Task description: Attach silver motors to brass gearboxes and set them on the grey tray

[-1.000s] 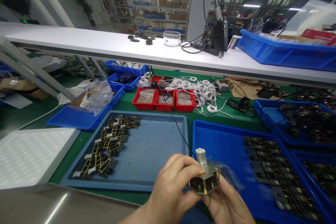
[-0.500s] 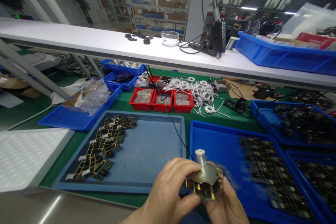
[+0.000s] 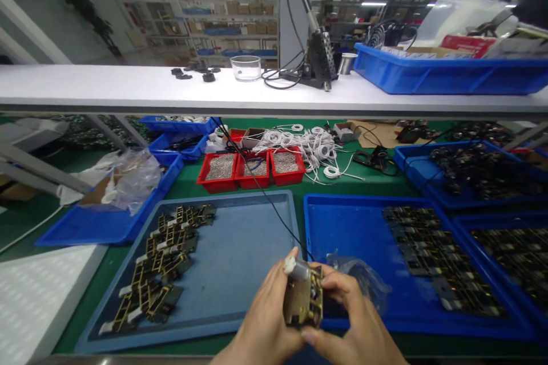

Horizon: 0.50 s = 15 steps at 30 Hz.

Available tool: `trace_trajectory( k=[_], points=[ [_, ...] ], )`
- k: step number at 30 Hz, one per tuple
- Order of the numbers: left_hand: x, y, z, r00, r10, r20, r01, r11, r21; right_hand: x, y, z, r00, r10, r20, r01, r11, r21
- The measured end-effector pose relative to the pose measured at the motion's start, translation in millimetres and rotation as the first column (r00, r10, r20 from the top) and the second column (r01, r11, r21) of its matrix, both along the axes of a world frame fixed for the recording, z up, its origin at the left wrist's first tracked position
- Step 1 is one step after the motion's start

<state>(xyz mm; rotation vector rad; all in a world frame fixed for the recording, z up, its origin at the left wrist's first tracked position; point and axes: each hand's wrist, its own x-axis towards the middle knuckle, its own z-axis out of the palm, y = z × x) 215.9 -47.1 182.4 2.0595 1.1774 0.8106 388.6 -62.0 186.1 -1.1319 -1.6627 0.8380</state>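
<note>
L hand (image 3: 268, 309) + R hand (image 3: 358, 312) pinch unit (image 3: 297, 301) between fingers, above gap betw. pale tray (image 3: 235, 262) and blue tray (image 3: 342, 228). Unit: flat brassy plates, round metal cyl. (image 3: 301, 270) w/ white tip. Black cable (image 3: 280, 215) crosses pale tray twd. unit. Clear bag (image 3: 366, 279) (crumpled film) just beside R hand. Red bins (image 3: 252, 182) beyond, w/ fine grey pcs. (image 3: 220, 167)
</note>
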Motion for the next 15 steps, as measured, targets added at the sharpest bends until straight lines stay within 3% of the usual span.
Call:
trace_trajectory(
  k=[4, 7, 11, 15],
  points=[
    [-4.1, -2.3, -7.5, 0.996, 0.086, 0.034, -0.089, 0.991, 0.095, -4.8, 8.0, 29.2, 0.951, -0.008, 0.310, -0.097, 0.941, 0.323],
    [-5.1, -2.0, -5.9, 0.992, 0.118, 0.037, -0.123, 0.974, 0.188, -7.6, 11.2, 42.4, 0.896, -0.102, 0.432, -0.108, 0.894, 0.434],
    [-5.6, -0.2, -2.1, 0.985, 0.168, 0.045, -0.174, 0.941, 0.290, -7.9, 8.7, 41.2, 0.829, -0.271, 0.489, -0.030, 0.852, 0.523],
    [-6.2, 1.4, 2.9, 0.979, 0.203, 0.004, -0.188, 0.903, 0.386, -3.1, 4.2, 35.7, 0.767, -0.270, 0.582, -0.131, 0.822, 0.554]
  ],
)
